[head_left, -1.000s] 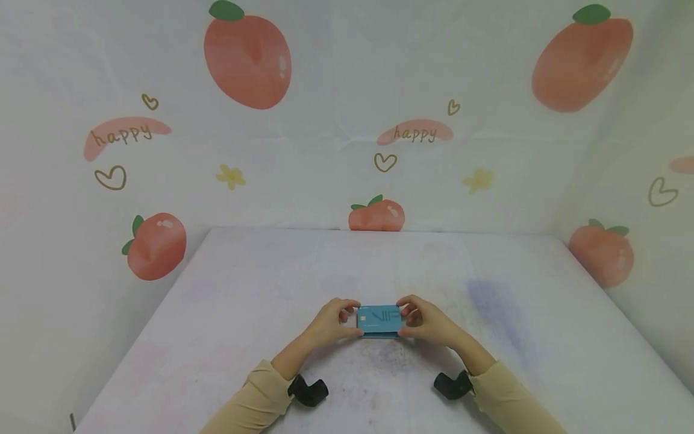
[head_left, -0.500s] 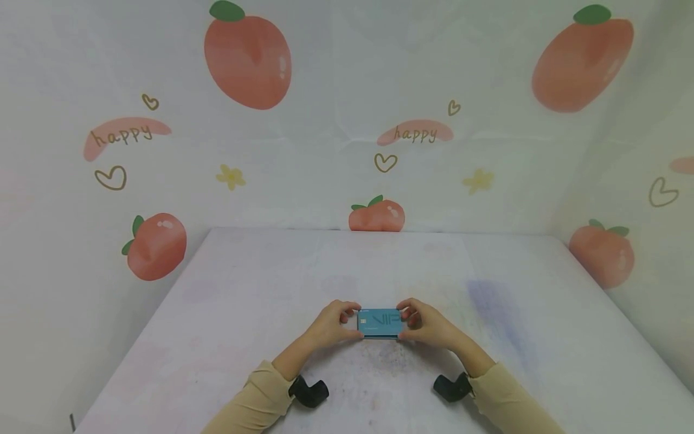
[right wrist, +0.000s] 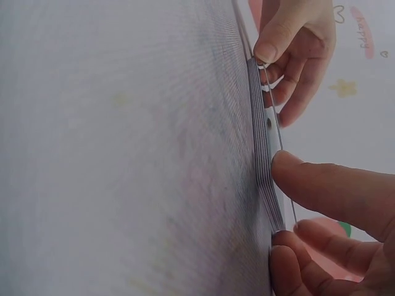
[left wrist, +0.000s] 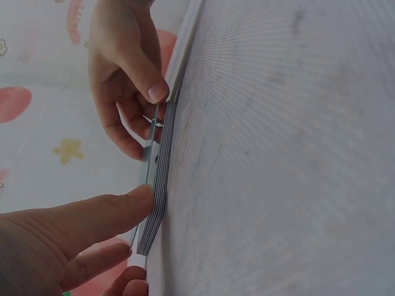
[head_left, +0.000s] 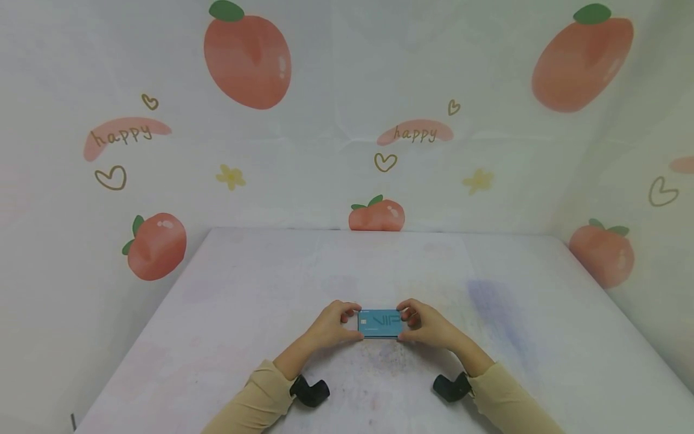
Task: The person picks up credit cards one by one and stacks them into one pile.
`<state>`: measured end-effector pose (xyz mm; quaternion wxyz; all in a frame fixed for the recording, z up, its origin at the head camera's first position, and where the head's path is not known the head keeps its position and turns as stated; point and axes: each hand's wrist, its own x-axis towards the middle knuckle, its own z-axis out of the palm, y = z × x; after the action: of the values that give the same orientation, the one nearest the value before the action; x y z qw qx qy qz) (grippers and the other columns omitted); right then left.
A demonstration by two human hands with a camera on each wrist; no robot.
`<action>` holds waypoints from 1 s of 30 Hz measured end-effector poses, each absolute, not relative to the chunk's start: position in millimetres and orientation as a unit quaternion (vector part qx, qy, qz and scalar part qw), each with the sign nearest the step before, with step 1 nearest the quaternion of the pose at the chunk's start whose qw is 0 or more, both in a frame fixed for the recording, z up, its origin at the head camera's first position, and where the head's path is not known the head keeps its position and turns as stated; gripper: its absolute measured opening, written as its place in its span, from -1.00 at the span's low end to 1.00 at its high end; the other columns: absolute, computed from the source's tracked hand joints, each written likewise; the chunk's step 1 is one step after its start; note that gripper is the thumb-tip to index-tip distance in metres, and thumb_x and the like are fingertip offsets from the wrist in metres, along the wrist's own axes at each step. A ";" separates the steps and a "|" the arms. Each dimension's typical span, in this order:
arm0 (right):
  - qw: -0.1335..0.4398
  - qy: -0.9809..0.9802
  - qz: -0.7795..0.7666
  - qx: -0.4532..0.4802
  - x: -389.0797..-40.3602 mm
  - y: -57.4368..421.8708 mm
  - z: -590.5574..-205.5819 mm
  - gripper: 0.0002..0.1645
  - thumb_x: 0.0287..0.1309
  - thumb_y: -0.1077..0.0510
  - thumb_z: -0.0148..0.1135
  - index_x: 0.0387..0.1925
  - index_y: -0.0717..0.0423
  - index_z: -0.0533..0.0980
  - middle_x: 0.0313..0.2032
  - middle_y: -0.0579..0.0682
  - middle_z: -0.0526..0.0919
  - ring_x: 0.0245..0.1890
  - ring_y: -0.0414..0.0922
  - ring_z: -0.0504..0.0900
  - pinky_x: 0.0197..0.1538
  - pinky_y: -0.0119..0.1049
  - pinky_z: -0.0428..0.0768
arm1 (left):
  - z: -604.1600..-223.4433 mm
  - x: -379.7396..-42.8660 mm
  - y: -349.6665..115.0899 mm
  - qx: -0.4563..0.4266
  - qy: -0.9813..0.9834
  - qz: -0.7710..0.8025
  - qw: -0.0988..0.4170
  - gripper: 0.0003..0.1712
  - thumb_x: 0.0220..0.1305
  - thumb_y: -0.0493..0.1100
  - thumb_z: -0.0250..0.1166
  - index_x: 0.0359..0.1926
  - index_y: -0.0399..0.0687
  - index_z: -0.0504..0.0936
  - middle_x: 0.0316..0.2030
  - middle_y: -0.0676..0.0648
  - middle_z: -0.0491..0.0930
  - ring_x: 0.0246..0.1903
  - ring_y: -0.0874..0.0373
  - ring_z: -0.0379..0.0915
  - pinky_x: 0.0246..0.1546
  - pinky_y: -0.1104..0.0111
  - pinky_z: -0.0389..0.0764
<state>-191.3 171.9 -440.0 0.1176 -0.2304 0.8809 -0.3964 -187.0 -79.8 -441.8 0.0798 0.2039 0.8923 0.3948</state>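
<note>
A blue card [head_left: 379,323] with "VIP" lettering and a chip lies flat between my two hands, over a neat stack of cards [left wrist: 159,179]. My left hand [head_left: 328,324] pinches the card's left end, thumb at the near corner and forefinger at the far one. At the right end, my right hand [head_left: 430,324] pinches it the same way. Both wrist views show the thin edge of the held card [right wrist: 276,129] slightly apart from the stack's face, tilted a little against it. The stack sits on the table, fingertips of both hands close beside its ends.
The pale table [head_left: 260,271] carries faint stains and a purple smudge. Behind it hangs a white cloth [head_left: 325,78] printed with fruit. Black wrist mounts [head_left: 310,392] stick out from the sleeves over the near part of the table.
Both hands have lowered the blue card a little, toward the stack. Less of the stack's near edge shows below it now; the grips look the same.
</note>
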 end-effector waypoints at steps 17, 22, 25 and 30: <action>0.117 0.887 -0.386 -0.225 -191.4 170.6 -440.8 -0.40 -0.08 0.18 0.41 0.02 0.26 0.39 -0.21 0.07 0.52 -0.22 -0.09 0.51 -0.16 -0.24 0.51 | -441.2 -187.3 -79.6 0.209 0.895 0.386 0.072 -0.41 -0.06 -0.19 0.45 0.05 -0.26 0.53 -0.17 -0.18 0.49 -0.31 0.15 0.24 -0.35 0.42 0.29; 0.116 0.890 -0.383 -0.221 -191.1 170.2 -440.9 -0.40 -0.10 0.17 0.43 0.00 0.26 0.40 -0.23 0.05 0.52 -0.23 -0.11 0.50 -0.17 -0.28 0.50 | -441.3 -187.7 -79.8 0.216 0.894 0.385 0.069 -0.41 -0.07 -0.20 0.45 0.04 -0.28 0.54 -0.18 -0.18 0.50 -0.32 0.16 0.24 -0.36 0.43 0.28; 0.117 0.889 -0.384 -0.219 -191.0 169.8 -440.8 -0.40 -0.11 0.17 0.43 0.00 0.25 0.41 -0.23 0.05 0.53 -0.23 -0.11 0.50 -0.17 -0.27 0.50 | -442.2 -188.2 -80.1 0.218 0.894 0.385 0.068 -0.42 -0.07 -0.20 0.46 0.03 -0.28 0.54 -0.19 -0.18 0.50 -0.32 0.17 0.24 -0.37 0.43 0.28; 0.118 0.889 -0.386 -0.217 -190.3 169.2 -440.4 -0.40 -0.11 0.18 0.43 0.00 0.25 0.41 -0.23 0.05 0.52 -0.23 -0.12 0.49 -0.18 -0.30 0.49 | -443.5 -188.9 -80.5 0.220 0.894 0.384 0.068 -0.42 -0.07 -0.19 0.46 0.03 -0.28 0.54 -0.18 -0.18 0.50 -0.33 0.17 0.23 -0.37 0.43 0.28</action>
<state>-190.3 169.2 -440.4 0.1181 -0.2165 0.8888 -0.3863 -188.9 -80.5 -443.5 0.0678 0.2201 0.8943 0.3837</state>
